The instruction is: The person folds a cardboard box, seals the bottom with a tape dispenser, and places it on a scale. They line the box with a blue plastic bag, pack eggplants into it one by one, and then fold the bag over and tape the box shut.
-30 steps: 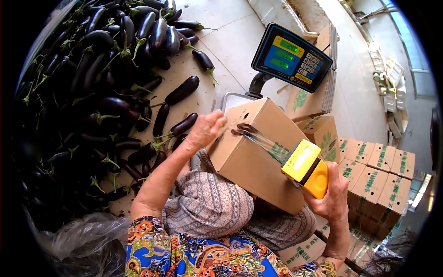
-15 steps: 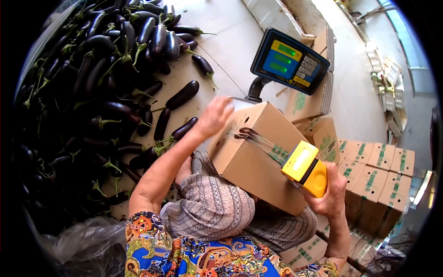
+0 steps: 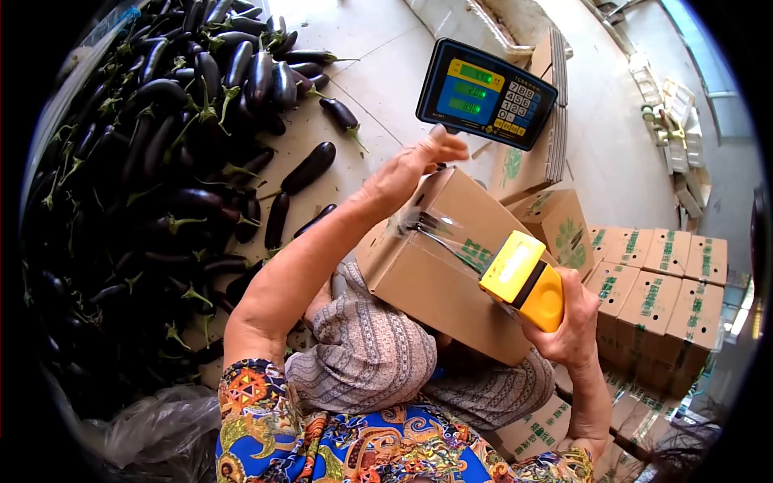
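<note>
Box (image 3: 451,266) sealing in hand, by my read: the brown carton lies tilted across the person's lap, its top seam partly covered by a clear tape strip (image 3: 439,233) that runs from near the left hand back to the dispenser (image 3: 522,279). Right hand (image 3: 573,326) is closed around the yellow-and-orange dispenser at the near right edge of the box, tape stretched taut from it. Left hand (image 3: 411,171) lies open, palm down, fingers extended over the far top corner of the box, seemingly pressing the tape end flat; exact contact under the palm is hidden.

Next move likely calls for drawing the dispenser on along the seam with the left hand pinning the far end, then cutting the tape at the edge.

Box looks plain corrugated, green print on its side, flaps shut, no visible dents. Tape glints, dark marks showing under it near the left hand.

Beyond the left hand: scale display (image 3: 485,94) with green digits lit. Left of that hand, a heap of eggplants (image 3: 161,161) on the floor. Right of the dispenser, stacked cartons (image 3: 660,282) with the same green print.
</note>
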Demonstrator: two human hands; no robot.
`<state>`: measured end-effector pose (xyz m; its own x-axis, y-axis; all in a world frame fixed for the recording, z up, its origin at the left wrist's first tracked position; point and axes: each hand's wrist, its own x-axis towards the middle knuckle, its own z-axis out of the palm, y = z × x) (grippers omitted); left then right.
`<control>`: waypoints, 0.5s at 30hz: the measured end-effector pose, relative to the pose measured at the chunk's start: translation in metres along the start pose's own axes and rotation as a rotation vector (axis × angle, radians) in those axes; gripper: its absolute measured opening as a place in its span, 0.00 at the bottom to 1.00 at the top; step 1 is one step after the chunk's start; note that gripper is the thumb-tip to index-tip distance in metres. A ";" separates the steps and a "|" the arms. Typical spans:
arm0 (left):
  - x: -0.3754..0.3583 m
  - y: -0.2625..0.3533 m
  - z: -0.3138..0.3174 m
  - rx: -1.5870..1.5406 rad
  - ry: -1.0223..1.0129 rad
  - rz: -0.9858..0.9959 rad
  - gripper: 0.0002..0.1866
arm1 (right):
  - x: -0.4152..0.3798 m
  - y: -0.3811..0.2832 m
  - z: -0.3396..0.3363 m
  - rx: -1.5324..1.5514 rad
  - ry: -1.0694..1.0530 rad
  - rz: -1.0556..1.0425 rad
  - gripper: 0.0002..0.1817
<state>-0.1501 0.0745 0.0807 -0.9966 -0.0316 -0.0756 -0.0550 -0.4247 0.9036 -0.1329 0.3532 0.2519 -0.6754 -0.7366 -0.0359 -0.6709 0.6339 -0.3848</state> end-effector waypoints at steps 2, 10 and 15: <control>-0.013 0.023 0.006 0.130 0.035 0.029 0.33 | 0.001 0.001 0.000 -0.009 -0.002 -0.016 0.32; -0.040 0.021 0.051 1.087 0.152 0.267 0.31 | 0.001 -0.001 -0.001 0.043 0.023 -0.056 0.30; -0.037 0.020 0.056 1.256 0.175 0.149 0.32 | 0.006 -0.005 -0.005 -0.019 -0.005 -0.083 0.29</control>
<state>-0.1175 0.1176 0.1250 -0.9820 -0.1643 0.0927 -0.0588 0.7336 0.6770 -0.1352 0.3465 0.2586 -0.6160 -0.7877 -0.0092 -0.7302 0.5753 -0.3687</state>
